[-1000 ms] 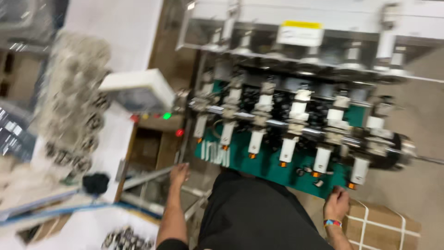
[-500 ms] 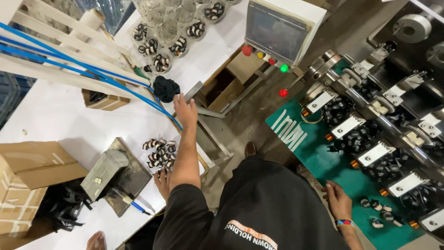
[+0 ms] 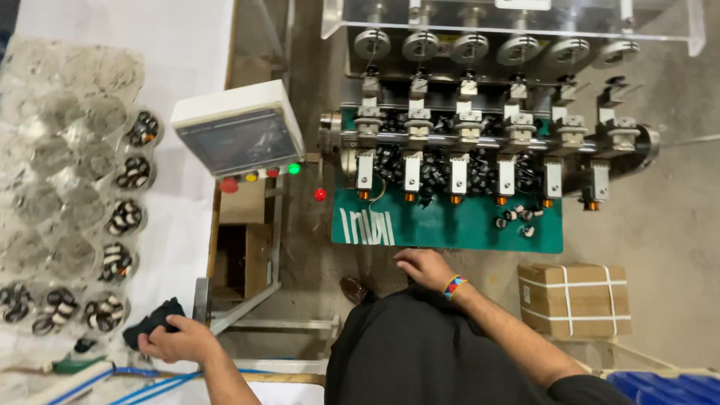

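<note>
black cloth (image 3: 154, 321) | crumpled, dark | at white table edge | under left hand (image 3: 180, 341), beside filled tray cups

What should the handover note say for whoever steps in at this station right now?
Left hand: closed on a black cloth at the white table's edge.
Right hand: empty, fingers spread, resting at the front edge of the green machine bed.
Things: clear cups of black-and-white small parts stand in rows on the table; a few loose parts lie on the green bed under the row of winding heads.
Done or left: cannot tell from this view.
</note>
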